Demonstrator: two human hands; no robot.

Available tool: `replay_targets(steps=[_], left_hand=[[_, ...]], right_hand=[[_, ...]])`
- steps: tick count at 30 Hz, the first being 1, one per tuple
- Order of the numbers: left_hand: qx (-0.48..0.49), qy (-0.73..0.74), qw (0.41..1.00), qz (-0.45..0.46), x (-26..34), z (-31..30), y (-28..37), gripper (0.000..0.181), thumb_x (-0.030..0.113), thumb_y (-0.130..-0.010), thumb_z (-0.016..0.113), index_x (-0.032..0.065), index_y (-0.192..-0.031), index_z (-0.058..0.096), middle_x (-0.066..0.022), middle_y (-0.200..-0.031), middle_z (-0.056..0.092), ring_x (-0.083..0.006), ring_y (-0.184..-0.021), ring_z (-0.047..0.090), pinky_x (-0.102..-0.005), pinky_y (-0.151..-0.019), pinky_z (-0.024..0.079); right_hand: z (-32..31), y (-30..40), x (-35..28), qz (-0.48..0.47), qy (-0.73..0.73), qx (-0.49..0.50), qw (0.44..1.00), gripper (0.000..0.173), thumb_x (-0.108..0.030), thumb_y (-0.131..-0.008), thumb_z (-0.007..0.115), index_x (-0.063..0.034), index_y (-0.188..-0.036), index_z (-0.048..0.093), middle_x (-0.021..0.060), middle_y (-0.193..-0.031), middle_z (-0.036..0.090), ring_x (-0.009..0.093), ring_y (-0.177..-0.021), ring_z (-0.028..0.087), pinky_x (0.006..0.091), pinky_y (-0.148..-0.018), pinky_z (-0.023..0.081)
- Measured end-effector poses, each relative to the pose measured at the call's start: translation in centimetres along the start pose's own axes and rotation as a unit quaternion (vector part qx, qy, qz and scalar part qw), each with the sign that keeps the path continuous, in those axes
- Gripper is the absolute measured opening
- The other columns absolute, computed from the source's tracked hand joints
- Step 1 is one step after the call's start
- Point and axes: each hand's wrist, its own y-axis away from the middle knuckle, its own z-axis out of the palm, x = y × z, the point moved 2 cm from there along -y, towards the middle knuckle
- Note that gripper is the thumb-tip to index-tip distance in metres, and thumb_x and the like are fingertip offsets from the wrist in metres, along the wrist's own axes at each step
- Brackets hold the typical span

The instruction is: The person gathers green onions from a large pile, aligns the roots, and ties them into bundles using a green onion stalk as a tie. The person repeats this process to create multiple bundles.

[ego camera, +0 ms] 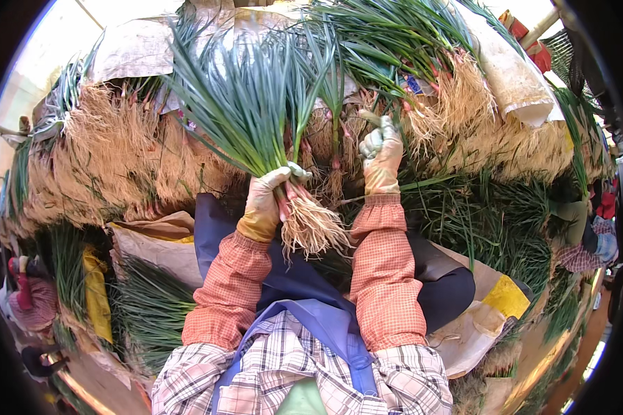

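Note:
My gloved left hand (267, 199) is closed around the lower stems of a bunch of leafy allium plants (244, 114), which look like green garlic. Their leaves fan upward and away from me, while reddish bases and pale stringy roots (311, 223) hang below my grip. To the right, my gloved right hand (381, 150) is raised with its fingers curled, apart from the bunch. A pale tan piece sticks out at its top; whether it is a glove finger or something held, I cannot tell. A single plant (335, 124) stands out between the hands, roots downward.
Before me runs a long heap of the same plants, roots (171, 161) facing me, partly under pale woven sheets (135, 49). Loose leaves (477, 218) lie right, another bundle (153, 306) left. A blue apron (213, 233) covers my lap. People (34, 301) (584, 249) sit at both sides.

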Motion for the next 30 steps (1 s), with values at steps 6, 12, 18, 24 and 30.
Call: replay_targets(steps=[6, 12, 18, 24, 30], left_hand=[[-0.037, 0.151, 0.986, -0.061, -0.4, 0.7, 0.1, 0.059, 0.013, -0.087, 0.057, -0.0057, -0.138, 0.035, -0.0239, -0.128, 0.054, -0.0301, -0.100, 0.064, -0.0393, -0.077, 0.059], [-0.075, 0.066, 0.991, -0.092, -1.1, 0.2, -0.2, 0.050, 0.023, -0.086, 0.055, -0.0119, -0.121, 0.053, -0.0247, -0.109, 0.062, -0.0341, -0.090, 0.065, -0.0446, -0.082, 0.055], [-0.046, 0.149, 0.980, -0.121, -2.8, -1.3, -0.2, 0.046, 0.024, -0.087, 0.055, -0.0081, -0.119, 0.055, -0.0241, -0.100, 0.065, -0.0349, -0.083, 0.065, -0.0487, -0.078, 0.055], [-0.059, 0.137, 0.987, -0.059, -1.5, -1.2, 1.3, 0.046, 0.024, -0.085, 0.055, -0.0079, -0.117, 0.057, -0.0286, -0.124, 0.056, -0.0357, -0.093, 0.065, -0.0459, -0.083, 0.055], [-0.113, 0.187, 0.969, -0.118, -1.2, 0.2, 0.9, 0.057, 0.026, -0.086, 0.057, -0.0098, -0.128, 0.045, -0.0253, -0.119, 0.059, -0.0321, -0.094, 0.064, -0.0461, -0.076, 0.058]], right_hand=[[-2.2, 2.1, 7.1, 0.049, 0.609, -0.032, 0.791, 0.050, -0.047, -0.087, 0.063, -0.0015, -0.108, 0.060, 0.0152, -0.098, 0.069, 0.027, -0.085, 0.067, 0.0381, -0.080, 0.051], [-0.9, 8.0, 5.0, -0.123, 0.542, -0.177, 0.812, 0.023, -0.029, -0.091, 0.063, -0.0067, -0.095, 0.066, 0.0098, -0.075, 0.068, 0.021, -0.059, 0.063, 0.0368, -0.054, 0.048], [0.1, 6.9, 5.3, 0.114, 0.230, -0.158, 0.953, 0.022, -0.021, -0.092, 0.064, -0.0013, -0.102, 0.062, 0.0015, -0.089, 0.067, 0.005, -0.057, 0.048, 0.0213, -0.051, 0.041], [0.1, 4.1, 0.7, 0.035, 0.279, 0.013, 0.959, 0.030, -0.033, -0.097, 0.053, -0.0041, -0.094, 0.061, 0.0059, -0.073, 0.063, 0.006, -0.049, 0.048, 0.0289, -0.048, 0.043], [0.9, -1.2, 4.0, 0.123, 0.348, -0.075, 0.926, 0.033, -0.041, -0.091, 0.060, -0.0091, -0.095, 0.063, 0.0022, -0.074, 0.065, 0.008, -0.050, 0.045, 0.0238, -0.043, 0.031]])
